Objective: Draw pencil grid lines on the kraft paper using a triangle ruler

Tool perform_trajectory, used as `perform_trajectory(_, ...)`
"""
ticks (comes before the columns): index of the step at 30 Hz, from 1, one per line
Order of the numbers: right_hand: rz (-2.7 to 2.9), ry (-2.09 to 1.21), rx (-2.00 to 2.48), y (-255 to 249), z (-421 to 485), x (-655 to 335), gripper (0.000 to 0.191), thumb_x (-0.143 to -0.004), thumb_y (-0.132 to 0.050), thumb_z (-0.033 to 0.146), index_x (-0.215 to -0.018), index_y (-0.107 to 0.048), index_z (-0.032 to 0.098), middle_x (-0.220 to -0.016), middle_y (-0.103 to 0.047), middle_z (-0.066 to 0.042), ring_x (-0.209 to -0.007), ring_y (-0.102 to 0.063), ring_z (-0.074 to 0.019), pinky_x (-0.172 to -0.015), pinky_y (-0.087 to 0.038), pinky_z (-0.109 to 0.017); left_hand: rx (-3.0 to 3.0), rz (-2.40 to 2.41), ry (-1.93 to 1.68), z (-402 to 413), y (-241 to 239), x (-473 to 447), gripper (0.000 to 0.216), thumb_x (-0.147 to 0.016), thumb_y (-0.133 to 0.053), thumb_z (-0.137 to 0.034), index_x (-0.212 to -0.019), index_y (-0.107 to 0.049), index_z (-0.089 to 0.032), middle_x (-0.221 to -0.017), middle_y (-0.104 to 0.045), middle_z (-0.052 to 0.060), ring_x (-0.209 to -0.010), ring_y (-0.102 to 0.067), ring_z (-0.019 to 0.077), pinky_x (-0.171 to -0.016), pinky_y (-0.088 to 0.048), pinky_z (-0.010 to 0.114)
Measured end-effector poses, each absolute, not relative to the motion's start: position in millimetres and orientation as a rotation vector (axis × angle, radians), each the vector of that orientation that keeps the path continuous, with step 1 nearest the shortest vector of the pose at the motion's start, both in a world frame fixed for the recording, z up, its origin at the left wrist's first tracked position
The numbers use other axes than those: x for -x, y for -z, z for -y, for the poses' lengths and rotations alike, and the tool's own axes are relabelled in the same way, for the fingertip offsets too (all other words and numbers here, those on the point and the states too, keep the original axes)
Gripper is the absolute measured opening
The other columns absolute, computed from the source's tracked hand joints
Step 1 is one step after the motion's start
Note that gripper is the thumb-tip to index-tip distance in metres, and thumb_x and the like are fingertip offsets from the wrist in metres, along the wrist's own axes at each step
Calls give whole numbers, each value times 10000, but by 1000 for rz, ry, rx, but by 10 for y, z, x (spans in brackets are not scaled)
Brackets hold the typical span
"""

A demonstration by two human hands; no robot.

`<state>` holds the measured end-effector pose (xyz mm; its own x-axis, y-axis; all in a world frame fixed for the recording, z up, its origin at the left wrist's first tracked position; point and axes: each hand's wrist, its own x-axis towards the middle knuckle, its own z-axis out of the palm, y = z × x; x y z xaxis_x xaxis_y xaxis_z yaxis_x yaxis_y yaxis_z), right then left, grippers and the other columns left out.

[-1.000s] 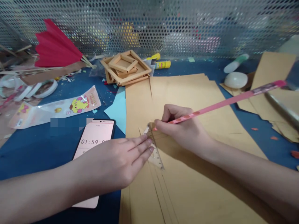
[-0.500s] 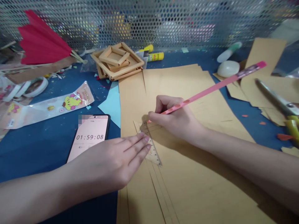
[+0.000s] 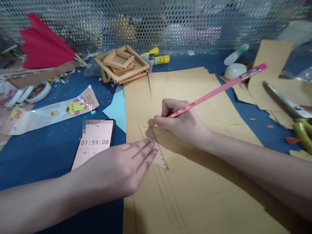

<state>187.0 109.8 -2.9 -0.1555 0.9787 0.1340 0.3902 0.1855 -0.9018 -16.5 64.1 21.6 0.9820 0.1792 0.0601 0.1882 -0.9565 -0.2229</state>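
My right hand (image 3: 181, 122) pinches a long pink pencil (image 3: 212, 94) with orange-red spots and a pink eraser end. Its tip meets the tan paper sheet (image 3: 207, 188) at the upper end of a small clear set square (image 3: 159, 159). With fingers stretched out flat, my left hand (image 3: 122, 169) presses the set square against the sheet; part of it is hidden under the fingers. Thin pencil lines run down the sheet below the set square.
Left are a phone (image 3: 96, 146) showing a timer, a plastic sleeve (image 3: 53, 112) and tape rolls (image 3: 37, 92). Behind stand a red paper fan (image 3: 46, 45), stacked cardboard frames (image 3: 123, 65) and a glue stick (image 3: 161, 59). Scissors (image 3: 290, 104) lie right, near cut card pieces (image 3: 270, 61).
The view has shifted very slightly. Both hands, the pencil and the set square stay in nearly the same place on the sheet.
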Motion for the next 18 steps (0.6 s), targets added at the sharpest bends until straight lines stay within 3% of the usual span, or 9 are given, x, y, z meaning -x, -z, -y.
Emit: perform_trajectory(18, 1684, -932, 1282, 45, -1102, -1868, 263, -682, -612, 136, -552, -389, 188, -517, -376, 67, -497, -337, -68, -429, -240, -229, 2832, 234, 61, -677, -237, 156, 391, -891, -319, -1, -1198, -560, -8, -1245, -562, 177, -1151, -567, 254, -918, -467, 322)
